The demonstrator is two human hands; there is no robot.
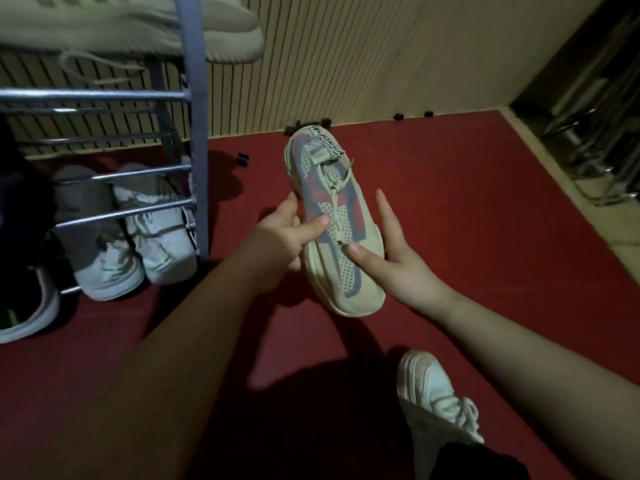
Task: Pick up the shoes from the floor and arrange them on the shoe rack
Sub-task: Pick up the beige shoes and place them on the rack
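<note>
A pale green mesh sneaker (332, 216) with pink and grey patches is held above the red floor, toe toward me, heel away. My left hand (287, 237) grips its left side, thumb across the upper. My right hand (394, 258) holds the right side, thumb on the toe mesh, index finger raised. The metal shoe rack (194, 109) stands at the left. A pair of white sneakers (138, 237) sits on its low bars, and a light sneaker (214, 32) lies on the top shelf.
A dark shoe with a white sole (24, 306) sits at the far left under the rack. A white sneaker on a foot (436, 400) rests on the red floor (485, 209) lower right. A slatted wall (346, 64) runs behind; metal chair legs (595, 133) stand at the right.
</note>
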